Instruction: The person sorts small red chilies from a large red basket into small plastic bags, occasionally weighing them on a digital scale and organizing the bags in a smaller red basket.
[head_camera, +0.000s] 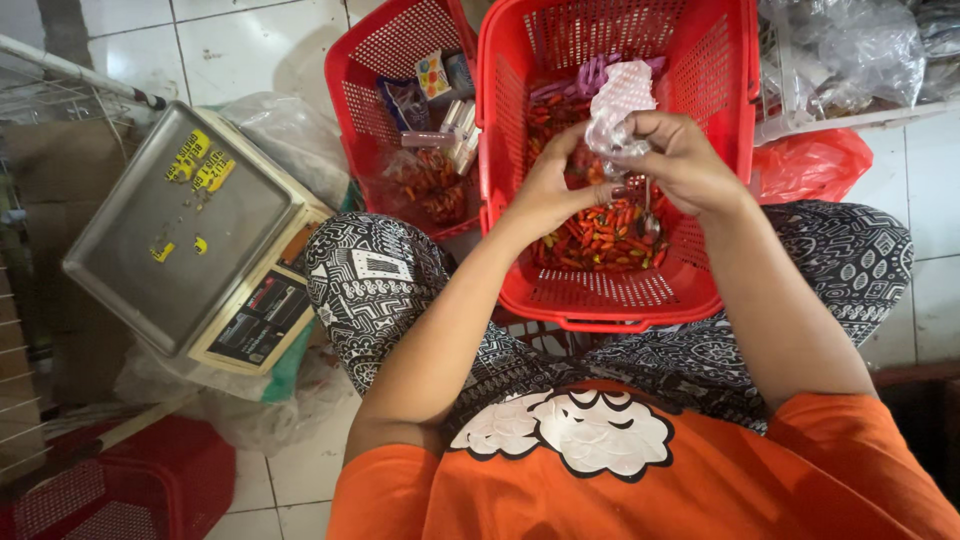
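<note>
While the red basket (610, 300) rests on the person's lap at the centre of the frame, both hands meet above its heap of red chillies (600, 238): the left hand (545, 185) and right hand (680, 160) pinch a small clear plastic bag (618, 105) between them; a weighing scale (190, 235) sits at the left

Floor of large white glazed tiles (250, 45) with dark grout lines, lit evenly with soft shadows. At left, a tilted weighing scale with a square steel platform (185, 225) (yellow stickers on the pan) rests on crumpled clear plastic sheeting (285, 130). A white wire rack (60, 75) and brown cardboard (45, 160) stand at far left. Upper right: a white shelf edge (850, 118) bearing clear plastic bags (850, 50).
</note>
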